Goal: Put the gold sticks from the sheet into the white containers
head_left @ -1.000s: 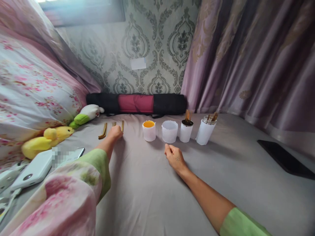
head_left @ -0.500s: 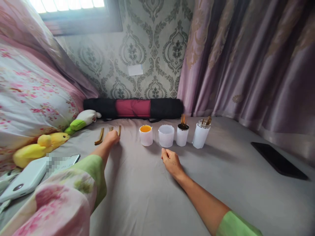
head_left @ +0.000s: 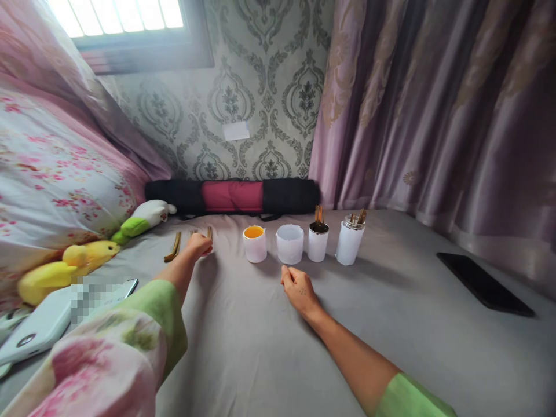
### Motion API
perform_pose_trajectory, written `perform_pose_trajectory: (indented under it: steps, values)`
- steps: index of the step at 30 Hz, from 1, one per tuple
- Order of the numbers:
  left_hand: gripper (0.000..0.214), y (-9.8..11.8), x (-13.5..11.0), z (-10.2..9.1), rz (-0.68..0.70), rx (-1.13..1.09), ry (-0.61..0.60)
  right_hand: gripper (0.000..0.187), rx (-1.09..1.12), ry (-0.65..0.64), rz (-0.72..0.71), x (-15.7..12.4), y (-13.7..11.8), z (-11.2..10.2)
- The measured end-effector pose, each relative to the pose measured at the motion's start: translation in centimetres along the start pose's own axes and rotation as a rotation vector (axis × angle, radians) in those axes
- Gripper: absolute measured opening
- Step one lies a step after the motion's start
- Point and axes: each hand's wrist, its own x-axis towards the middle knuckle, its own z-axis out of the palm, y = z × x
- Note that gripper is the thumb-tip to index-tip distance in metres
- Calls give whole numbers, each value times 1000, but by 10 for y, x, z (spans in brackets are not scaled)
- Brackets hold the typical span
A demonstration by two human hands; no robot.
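Note:
My left hand [head_left: 200, 245] is reached out over the bed, its fingers curled down beside bundles of thin brown sticks. One of these bundles [head_left: 209, 233] stands out just beyond the fingers; another is partly covered by the hand. What the fingertips grip, if anything, is hidden. Farther left lies a separate bent bundle of brown sticks [head_left: 174, 249]. My right hand [head_left: 299, 288] rests loosely closed on the sheet, with nothing visible in it. Just beyond it stands a white-wrapped cup [head_left: 290, 246]; left of that is a white-wrapped cup with an orange inside [head_left: 255, 246].
Two white-wrapped containers, a dark-topped cup [head_left: 318, 246] and a glass-rimmed jar [head_left: 348, 246], hold sticks. A black phone [head_left: 484, 284] lies right. Plush toys [head_left: 93, 253] and a white device [head_left: 37, 324] sit left. A black-and-red roll bag [head_left: 232, 196] lies along the wall.
The camera view has tilted and shifted slightly. My left hand has moved a little to the right over the stick bundles. My right hand stays where it was, closed.

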Motion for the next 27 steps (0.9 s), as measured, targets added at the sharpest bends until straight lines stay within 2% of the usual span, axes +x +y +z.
perform_pose_trajectory:
  steps: [4, 12, 19, 27]
  values:
    - [8, 3, -13, 13, -147, -316, -37, 43, -3, 0, -6, 0, 0, -1]
    - [11, 4, -39, 28, -262, -820, -141, 43, 12, -6, -7, -1, -2, -2]
    - [17, -3, -59, 37, -261, -1031, -199, 44, 26, -8, 2, -1, 0, -1]
    - [15, -4, -84, 40, -178, -1121, -245, 45, 32, -4, -19, -1, 0, -1]
